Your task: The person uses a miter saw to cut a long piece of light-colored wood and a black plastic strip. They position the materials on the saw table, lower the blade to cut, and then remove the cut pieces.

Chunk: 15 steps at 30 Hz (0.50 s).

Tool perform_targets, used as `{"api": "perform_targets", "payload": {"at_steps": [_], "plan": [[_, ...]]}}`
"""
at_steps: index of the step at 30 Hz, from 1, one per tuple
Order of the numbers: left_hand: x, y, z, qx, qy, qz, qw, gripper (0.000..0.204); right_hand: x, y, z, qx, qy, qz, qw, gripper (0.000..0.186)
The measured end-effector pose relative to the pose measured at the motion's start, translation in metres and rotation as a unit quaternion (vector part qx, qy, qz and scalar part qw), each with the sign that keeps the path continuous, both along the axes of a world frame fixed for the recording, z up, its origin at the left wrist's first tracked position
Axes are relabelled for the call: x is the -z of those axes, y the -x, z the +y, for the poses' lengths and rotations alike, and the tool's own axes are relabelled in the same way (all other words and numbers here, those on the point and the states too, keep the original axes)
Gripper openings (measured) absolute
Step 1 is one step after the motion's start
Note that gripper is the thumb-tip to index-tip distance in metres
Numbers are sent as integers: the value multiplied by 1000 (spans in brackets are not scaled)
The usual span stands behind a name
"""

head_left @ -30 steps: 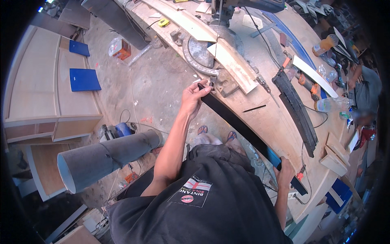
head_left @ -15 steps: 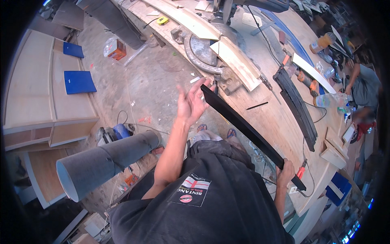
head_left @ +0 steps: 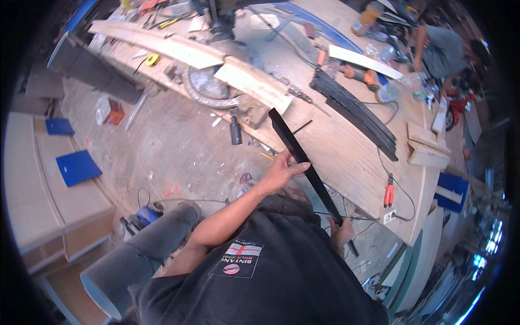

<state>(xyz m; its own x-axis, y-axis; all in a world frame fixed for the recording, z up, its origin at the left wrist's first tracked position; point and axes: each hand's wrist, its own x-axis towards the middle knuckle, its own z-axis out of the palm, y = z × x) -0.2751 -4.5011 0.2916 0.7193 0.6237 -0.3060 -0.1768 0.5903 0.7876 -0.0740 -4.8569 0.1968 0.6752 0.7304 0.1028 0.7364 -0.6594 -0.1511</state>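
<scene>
A long, narrow black strip slants across in front of my body, its far end above the bench edge. Around its middle my left hand is closed, thumb lying over the top face. Close to its near end my right hand grips it, fingers partly hidden behind the strip. Beyond the far end stands a miter saw with pale wooden pieces lying across its base. A thin dark stick rests on the bench just past the strip.
On the wooden bench lie black strips, an orange drill, red-handled pliers and a yellow tape measure. A power socket sits near the corner. At left are a grey roll and cabinets. Another person is at far right.
My left hand has gone from open near the strip's far end to gripping its middle. The strip has shifted left and stands steeper. The view has turned, so the bench sits differently.
</scene>
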Motion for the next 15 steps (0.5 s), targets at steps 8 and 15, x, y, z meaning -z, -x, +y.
{"api": "perform_targets", "payload": {"at_steps": [8,15], "plan": [[-16,-74,31,212,-173,-86,958,52,62,54,22,65,-102,169,978,53],[-32,-137,23,360,-211,-101,903,53,72,61,42,96,-56,264,958,72]]}}
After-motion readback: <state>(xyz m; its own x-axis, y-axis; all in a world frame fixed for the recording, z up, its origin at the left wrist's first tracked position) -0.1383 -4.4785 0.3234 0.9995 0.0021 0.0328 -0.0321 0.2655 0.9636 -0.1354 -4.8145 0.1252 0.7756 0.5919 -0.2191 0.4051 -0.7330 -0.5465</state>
